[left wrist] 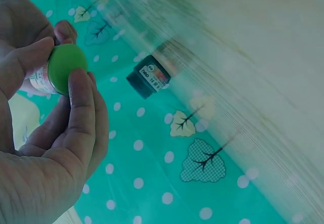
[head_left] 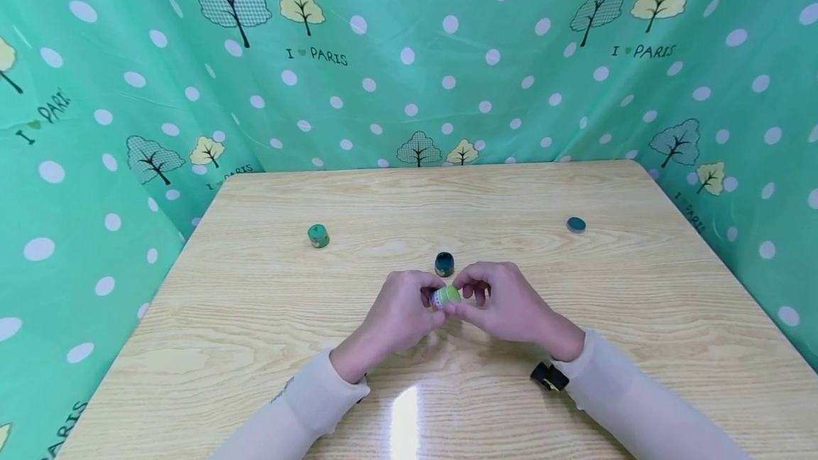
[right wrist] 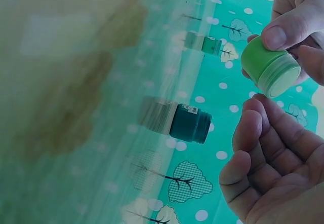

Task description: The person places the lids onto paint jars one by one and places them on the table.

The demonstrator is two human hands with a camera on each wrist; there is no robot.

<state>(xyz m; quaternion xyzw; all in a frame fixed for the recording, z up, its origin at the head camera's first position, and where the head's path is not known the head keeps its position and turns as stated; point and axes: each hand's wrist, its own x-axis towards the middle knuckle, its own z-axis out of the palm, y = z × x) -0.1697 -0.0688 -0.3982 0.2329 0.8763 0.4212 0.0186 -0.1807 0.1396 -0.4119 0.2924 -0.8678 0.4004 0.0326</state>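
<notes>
My left hand [head_left: 397,311] grips a small light green jar [right wrist: 262,62] with a patterned label, its thumb [right wrist: 276,37] pressed on the side. Tilted, the jar points its pale ringed end at my right hand [head_left: 505,300]. The thumb and index finger of that hand pinch this end from two sides; its other fingers [right wrist: 248,130] curl loosely beside it. Just beyond both hands stands a dark teal jar [head_left: 444,265] with an uncovered mouth; its label [left wrist: 154,77] shows in the left wrist view.
A green jar [head_left: 317,236] stands at the back left of the wooden table [head_left: 255,304]. A flat dark blue lid [head_left: 576,224] lies at the back right. Behind the table hangs a green dotted curtain [head_left: 383,112]. A black strap piece [head_left: 549,376] sits under my right wrist.
</notes>
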